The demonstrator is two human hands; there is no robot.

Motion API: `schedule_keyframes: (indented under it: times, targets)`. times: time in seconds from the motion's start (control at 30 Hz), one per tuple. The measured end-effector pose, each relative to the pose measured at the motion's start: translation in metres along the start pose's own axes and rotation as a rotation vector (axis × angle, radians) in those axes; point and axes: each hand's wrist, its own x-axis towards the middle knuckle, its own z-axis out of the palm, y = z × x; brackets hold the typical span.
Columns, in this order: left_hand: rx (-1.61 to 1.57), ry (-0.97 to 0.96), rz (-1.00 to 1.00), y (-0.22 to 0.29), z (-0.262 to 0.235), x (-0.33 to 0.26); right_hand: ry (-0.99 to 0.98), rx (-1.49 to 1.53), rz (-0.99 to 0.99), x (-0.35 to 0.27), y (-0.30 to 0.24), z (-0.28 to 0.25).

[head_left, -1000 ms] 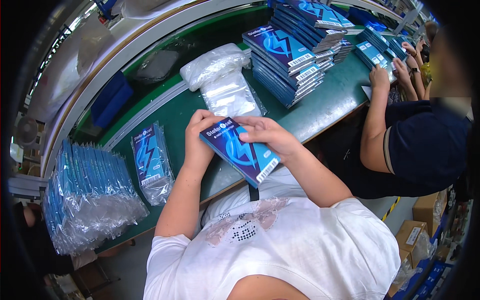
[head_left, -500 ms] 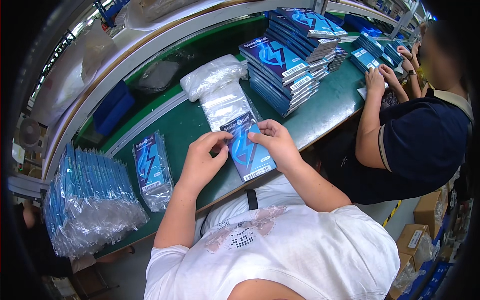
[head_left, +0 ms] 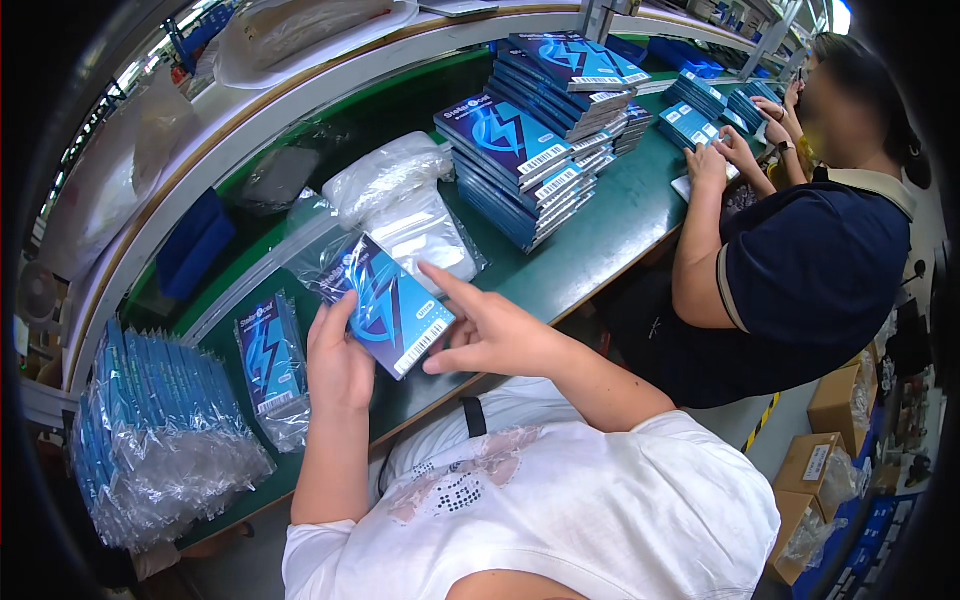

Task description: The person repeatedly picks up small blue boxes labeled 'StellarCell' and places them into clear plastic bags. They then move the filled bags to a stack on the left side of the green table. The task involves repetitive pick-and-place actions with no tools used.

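My left hand grips a flat blue box by its left edge, tilted above the table. A clear plastic bag spreads around the box's far end; how far it covers the box I cannot tell. At the box's right end, my right hand is open, thumb and forefinger spread apart, close to the barcode edge. Just beyond lies a pile of clear plastic bags, partly behind the box. To the left, a bagged blue box lies on the green table.
A row of bagged boxes stands at the left. Tall stacks of blue boxes rise beyond the bags. On the right a co-worker handles boxes. A blue bin sits by the rail, and cartons stand lower right.
The blue box has moved left off the bag pile into my left hand, with a clear bag now around its far end. My right hand has loosened from the box and spread its fingers.
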Motion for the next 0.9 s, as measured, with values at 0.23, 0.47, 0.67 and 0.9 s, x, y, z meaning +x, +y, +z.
schedule_keyframes:
  times: [0.23,0.47,0.67,0.9]
  targets:
    - [0.031,-0.612,-0.388,-0.005,0.017,-0.046,0.409,-0.168,-0.712,0.010,-0.024,0.002]
    - [-0.284,-0.410,-0.633,-0.009,-0.009,-0.034,-0.273,-0.057,-0.678,0.014,-0.026,0.039]
    - [0.774,0.033,0.349,0.062,-0.033,-0.036,-0.401,-0.058,-0.474,0.014,-0.047,0.020]
    - [1.730,0.589,0.255,0.065,-0.074,-0.023,0.133,-0.231,-0.591,0.040,-0.063,-0.027]
